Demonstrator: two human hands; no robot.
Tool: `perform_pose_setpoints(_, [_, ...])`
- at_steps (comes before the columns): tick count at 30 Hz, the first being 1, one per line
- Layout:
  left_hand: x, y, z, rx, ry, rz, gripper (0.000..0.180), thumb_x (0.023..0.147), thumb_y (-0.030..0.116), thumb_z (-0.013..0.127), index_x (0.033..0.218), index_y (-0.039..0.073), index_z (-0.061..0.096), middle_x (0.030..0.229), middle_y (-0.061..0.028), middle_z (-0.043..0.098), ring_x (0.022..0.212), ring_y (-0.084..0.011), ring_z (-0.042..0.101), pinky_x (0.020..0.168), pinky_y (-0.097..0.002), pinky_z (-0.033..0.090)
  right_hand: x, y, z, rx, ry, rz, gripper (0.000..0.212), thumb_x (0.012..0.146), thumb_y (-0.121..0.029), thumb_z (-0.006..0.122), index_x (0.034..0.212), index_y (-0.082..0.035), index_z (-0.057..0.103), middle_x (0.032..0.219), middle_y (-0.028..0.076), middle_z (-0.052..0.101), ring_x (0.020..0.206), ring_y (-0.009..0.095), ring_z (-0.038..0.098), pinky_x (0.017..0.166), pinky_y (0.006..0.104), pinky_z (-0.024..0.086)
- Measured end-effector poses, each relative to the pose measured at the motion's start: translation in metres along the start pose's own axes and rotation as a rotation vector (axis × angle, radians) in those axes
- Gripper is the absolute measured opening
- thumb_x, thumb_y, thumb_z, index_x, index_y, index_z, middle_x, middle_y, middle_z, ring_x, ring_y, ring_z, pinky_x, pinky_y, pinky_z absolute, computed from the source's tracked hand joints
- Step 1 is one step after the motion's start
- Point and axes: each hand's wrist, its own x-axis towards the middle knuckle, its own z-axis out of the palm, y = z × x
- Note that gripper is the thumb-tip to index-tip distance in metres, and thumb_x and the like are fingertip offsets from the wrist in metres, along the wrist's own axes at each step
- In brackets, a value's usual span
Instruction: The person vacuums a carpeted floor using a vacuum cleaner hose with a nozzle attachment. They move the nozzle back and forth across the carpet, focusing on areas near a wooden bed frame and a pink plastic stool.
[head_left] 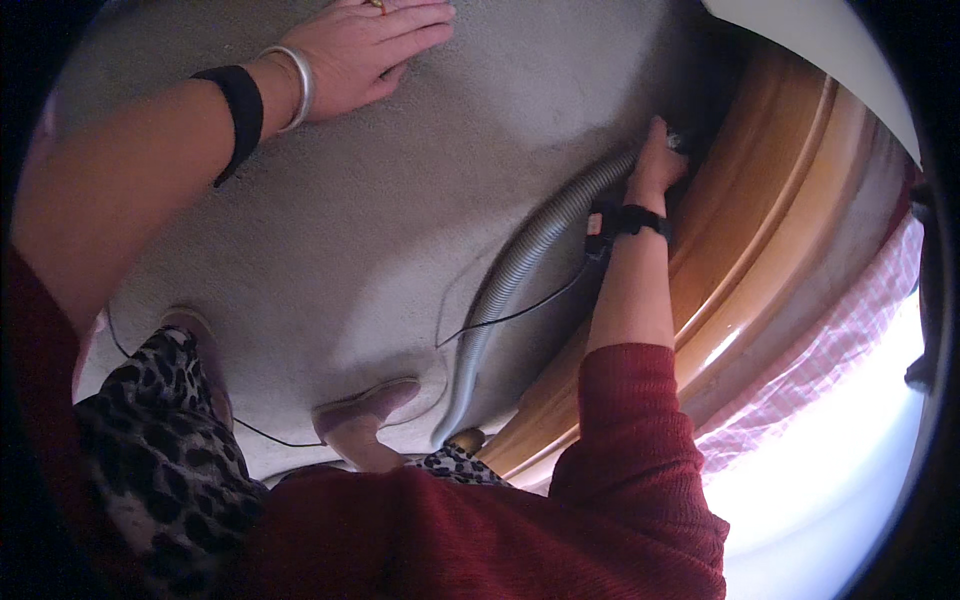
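My right hand [657, 165] is closed round the upper end of a grey ribbed vacuum hose [530, 240], close beside a wooden furniture base. What lies past my fingers is in dark shadow. The hose curves down over the grey carpet [350, 240] toward my feet. At the top, my left hand [350, 55] is empty with its fingers stretched out, over the carpet. Whether its palm touches the carpet I cannot tell.
Curved, varnished wood [760, 210] runs along the right, with pink checked cloth [800, 380] above it. A thin black cable [520, 312] runs from the black band [640, 222] at my right wrist. My slippered foot [365, 405] stands near the hose.
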Motion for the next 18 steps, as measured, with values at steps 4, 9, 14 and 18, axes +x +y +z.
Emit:
perform_pose_setpoints(4, [0.002,-0.001,-0.002,0.029,0.019,0.005,0.063,0.08,0.008,0.063,0.139,0.009,0.041,0.148,-0.0081,0.038,0.14,-0.0212,0.032,0.115,-0.0432,0.024,-0.062,0.009,-0.031,0.062,-0.031,0.038,0.059,0.079,-0.022,0.075,0.124,0.009,0.052,0.124,0.017,0.06,0.112,0.028,0.056,0.098,0.0373,0.043])
perform_pose_setpoints(9, [0.002,-0.001,-0.001,-0.007,0.037,0.006,0.062,0.08,0.008,0.062,0.139,0.008,0.042,0.148,-0.0081,0.038,0.14,-0.0212,0.032,0.115,-0.0432,0.025,-0.076,-0.008,-0.024,0.23,-0.105,0.146,0.049,0.083,-0.019,0.072,0.121,0.006,0.054,0.119,0.013,0.06,0.104,0.025,0.057,0.094,0.0362,0.044])
perform_pose_setpoints(14, [0.002,-0.001,0.0,0.007,0.009,0.004,0.061,0.08,0.007,0.061,0.138,0.008,0.042,0.148,-0.0081,0.038,0.14,-0.0216,0.032,0.115,-0.0429,0.025,-0.024,-0.021,-0.003,0.207,-0.176,0.266,0.049,0.085,-0.024,0.071,0.12,0.006,0.055,0.117,0.011,0.061,0.101,0.022,0.057,0.092,0.0349,0.045])
perform_pose_setpoints(18, [0.004,0.001,-0.001,0.012,0.023,-0.013,0.062,0.08,0.007,0.061,0.139,0.008,0.042,0.148,-0.0083,0.038,0.14,-0.0222,0.032,0.116,-0.043,0.024,-0.096,0.002,-0.019,0.275,-0.133,0.078,0.039,0.085,-0.02,0.07,0.113,0.005,0.059,0.107,0.009,0.063,0.095,0.02,0.058,0.088,0.034,0.046])
